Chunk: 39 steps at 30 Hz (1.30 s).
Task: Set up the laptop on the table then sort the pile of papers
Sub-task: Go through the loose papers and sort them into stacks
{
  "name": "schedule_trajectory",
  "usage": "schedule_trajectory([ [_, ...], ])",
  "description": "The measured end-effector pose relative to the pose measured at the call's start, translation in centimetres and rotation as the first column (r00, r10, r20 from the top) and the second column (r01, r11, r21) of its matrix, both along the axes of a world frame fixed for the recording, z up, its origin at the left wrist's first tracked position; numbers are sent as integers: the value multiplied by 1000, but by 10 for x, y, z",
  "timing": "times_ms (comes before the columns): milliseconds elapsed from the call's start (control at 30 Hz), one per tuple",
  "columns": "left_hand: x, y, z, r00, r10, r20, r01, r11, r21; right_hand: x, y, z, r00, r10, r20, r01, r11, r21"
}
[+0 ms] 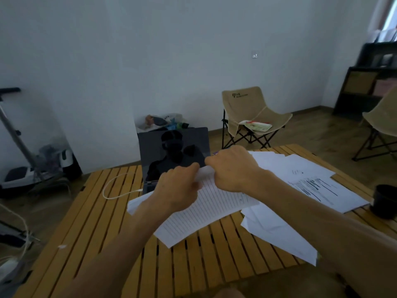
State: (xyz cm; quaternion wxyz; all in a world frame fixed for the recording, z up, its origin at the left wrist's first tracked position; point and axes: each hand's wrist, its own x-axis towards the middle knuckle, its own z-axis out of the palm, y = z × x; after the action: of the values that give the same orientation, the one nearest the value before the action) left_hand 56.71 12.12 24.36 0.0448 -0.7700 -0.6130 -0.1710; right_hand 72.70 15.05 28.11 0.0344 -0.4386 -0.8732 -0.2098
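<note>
Slatted wood made up the table (120,229) under my view, with a pale wall behind it. My left hand (176,188) and right hand (234,168) met at the far edge of a lined sheet (214,203), both with fingers curled and pinching that edge; the sheet sloped from the fingertips back toward me, over other loose papers (318,186) that spread to the right of my right fingers. Just beyond both sets of fingers stood the laptop (174,151), open, its dark screen facing me. A white cable (111,190) looped left of my left fingers. A dark cup (385,201) sat well right of the papers, and beige folding chairs (251,112) stood farther off.
</note>
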Motion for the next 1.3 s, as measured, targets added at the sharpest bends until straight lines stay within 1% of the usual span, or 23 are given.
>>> schedule_trajectory([
  [67,-4,1,-5,996,-2,86,1,1000,12,10,7,0,996,69,-50,-60,985,163],
  [100,-10,2,-7,989,20,145,-17,1000,-21,18,10,1,988,85,-130,-52,970,239],
  [167,-23,1,-5,926,76,369,-37,993,-112,41,16,-4,909,41,-415,75,963,258],
  [200,-28,0,-3,857,105,504,-39,989,-140,53,16,-9,817,-6,-577,140,972,189],
  [233,-35,0,-3,768,133,627,-42,987,-158,61,17,-19,677,-94,-730,178,983,39],
  [267,-41,1,-7,659,152,736,-29,984,-177,67,14,-29,513,-228,-828,153,973,-174],
  [300,-46,2,-12,540,168,825,-4,980,-197,69,14,-44,357,-407,-841,20,903,-428],
  [333,-50,6,-21,425,202,883,21,972,-232,68,12,-57,261,-574,-776,-184,760,-624],
  [367,-53,11,-33,333,250,909,36,960,-277,65,11,-76,246,-691,-680,-324,603,-729],
  [400,-56,16,-49,277,305,911,33,945,-327,60,11,-96,280,-732,-621,-392,503,-770],
  [433,-57,21,-66,244,352,903,24,929,-369,56,14,-114,336,-730,-596,-360,485,-797],
  [500,-55,27,-105,223,442,869,-29,894,-448,47,25,-149,404,-698,-591,-251,537,-806],
  [533,-54,28,-126,218,493,842,-57,868,-494,43,30,-164,453,-702,-550,-174,535,-826],
  [600,-51,29,-159,237,567,789,-114,822,-557,36,41,-188,538,-716,-444,-38,505,-862],
  [667,-50,30,-174,286,581,762,-190,814,-549,31,50,-203,550,-735,-398,25,491,-871],
  [767,-50,40,-175,468,583,664,-310,812,-494,26,61,-212,573,-736,-360,55,473,-880],
  [867,-52,45,-179,648,634,422,-440,764,-472,27,62,-214,598,-725,-342,51,460,-886],
  [967,-55,44,-187,761,636,126,-558,741,-374,32,55,-211,549,-739,-390,-20,455,-890],
  [1033,-46,44,-184,773,635,-6,-613,744,-267,40,49,-204,516,-754,-406,-29,458,-889],
  [1067,-36,46,-177,779,627,-28,-620,761,-193,47,46,-197,488,-765,-420,-29,466,-884],
  [1133,1,55,-159,812,584,-17,-584,809,-68,68,44,-183,361,-799,-481,-31,505,-862],
  [1200,51,71,-143,843,534,64,-534,845,-16,99,46,-172,269,-811,-519,-24,533,-846],
  [1300,133,112,-133,930,328,165,-334,943,9,155,52,-171,187,-799,-572,160,599,-785],
])
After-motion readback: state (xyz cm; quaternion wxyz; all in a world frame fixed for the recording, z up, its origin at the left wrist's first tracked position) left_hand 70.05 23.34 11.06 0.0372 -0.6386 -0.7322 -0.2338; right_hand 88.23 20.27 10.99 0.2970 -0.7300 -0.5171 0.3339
